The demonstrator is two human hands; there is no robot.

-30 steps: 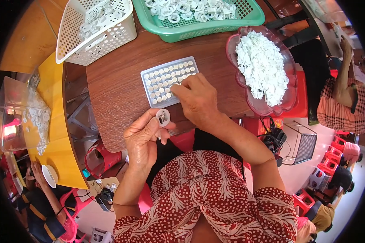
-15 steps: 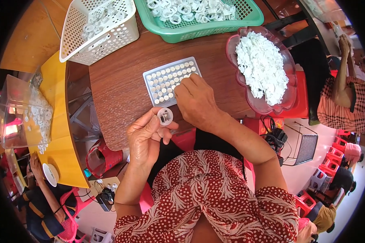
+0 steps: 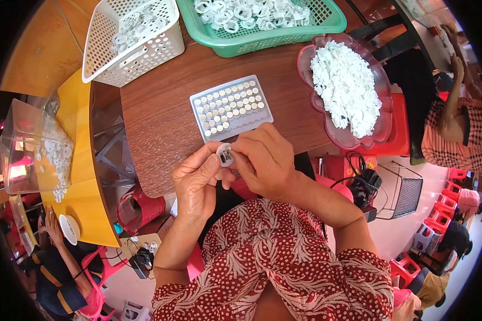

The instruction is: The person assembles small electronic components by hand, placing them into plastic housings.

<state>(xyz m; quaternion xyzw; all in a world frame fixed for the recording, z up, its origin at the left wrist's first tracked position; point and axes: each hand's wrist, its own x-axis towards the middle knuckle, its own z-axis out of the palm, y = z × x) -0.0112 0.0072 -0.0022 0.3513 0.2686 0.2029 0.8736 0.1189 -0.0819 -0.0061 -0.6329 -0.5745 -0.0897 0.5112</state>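
My left hand (image 3: pixel 195 184) pinches a small round white plastic housing (image 3: pixel 224 155) between thumb and fingers. Dark and metallic parts show inside its open face. Against the housing's right side, my right hand (image 3: pixel 268 161) has its fingertips pinched together; whatever is between them is hidden. Just beyond both hands lies a pale plastic tray (image 3: pixel 247 122) on the brown table. Rows of small round silvery button cells (image 3: pixel 225 101) sit in it, and the pockets at its near right side hold none.
A white perforated basket (image 3: pixel 147 58) and a green basket (image 3: pixel 251 43) hold clear-white plastic parts at the back. To the right, a pink scalloped bowl (image 3: pixel 319 101) is heaped with white pieces. Leftward, a clear bin (image 3: pixel 21 144) spills parts on a yellow table (image 3: pixel 85 182). Other people sit both sides.
My right hand has come back from the tray to the housing in my left hand. The tray's near right pockets, covered before, now show. My left hand has shifted slightly right.
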